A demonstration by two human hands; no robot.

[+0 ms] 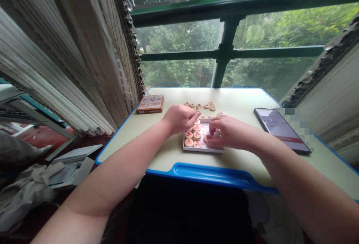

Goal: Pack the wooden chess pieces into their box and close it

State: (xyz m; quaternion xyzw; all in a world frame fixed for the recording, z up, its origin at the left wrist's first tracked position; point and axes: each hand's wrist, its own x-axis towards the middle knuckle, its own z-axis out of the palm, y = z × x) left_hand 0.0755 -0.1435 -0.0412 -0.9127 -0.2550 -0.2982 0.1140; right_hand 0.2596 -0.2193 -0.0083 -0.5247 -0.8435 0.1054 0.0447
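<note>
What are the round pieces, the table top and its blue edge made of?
Pieces: probably wood, smooth, from their pale tan colour, though plastic could look alike.
Table top: maybe laminate, smooth and pale, with a soft sheen.
Blue edge: likely plastic, fairly glossy, since it curves into a groove with light streaks.

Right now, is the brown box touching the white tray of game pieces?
Apart. The head view shows the brown box near the table's left edge, the white tray nearer the middle, and pale tabletop between them.
</note>
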